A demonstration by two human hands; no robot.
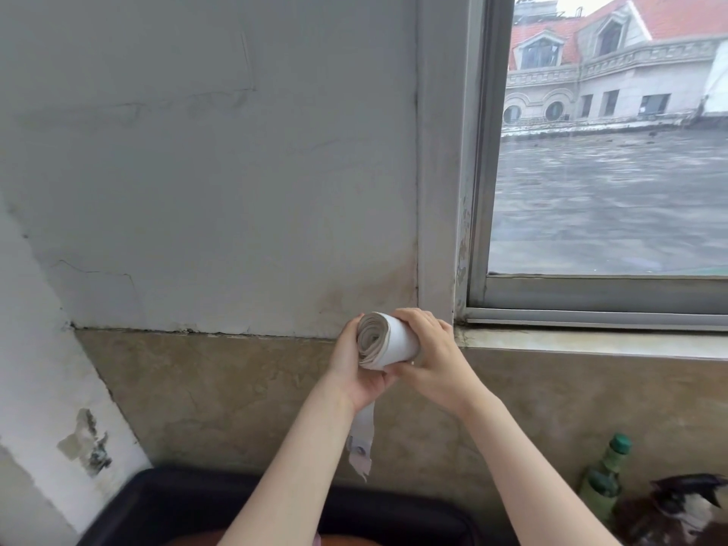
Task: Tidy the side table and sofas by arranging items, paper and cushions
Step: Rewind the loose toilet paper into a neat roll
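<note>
At the far left, a white wall [35, 329] slants down with a patch of flaked paint [84, 441] low on it. Below it a dark, rounded sofa back [165, 502] runs along the bottom edge, cut off by the frame, so its seat is hidden.

In the middle, both hands hold a roll of paper [388, 340] up in front of the tan stone band [220, 388] under the grey wall [197, 151]. The left hand [356, 372] cups the roll from below and at its open end, its fingers curled around it. A loose strip of paper [362, 435] hangs down from behind that hand, its torn end blurred; it seems to carry a small round mark. The right hand [435, 360] wraps over the top and far side of the roll, fingers clenched on it, covering that end.

To the right, a window [610, 171] shows a flat roof and a red-roofed building [614, 65]. At bottom right stands a green bottle [602, 478] with a green cap, its base hidden. Beside it lies a dark-and-white crumpled thing [685, 510], too blurred to identify.
</note>
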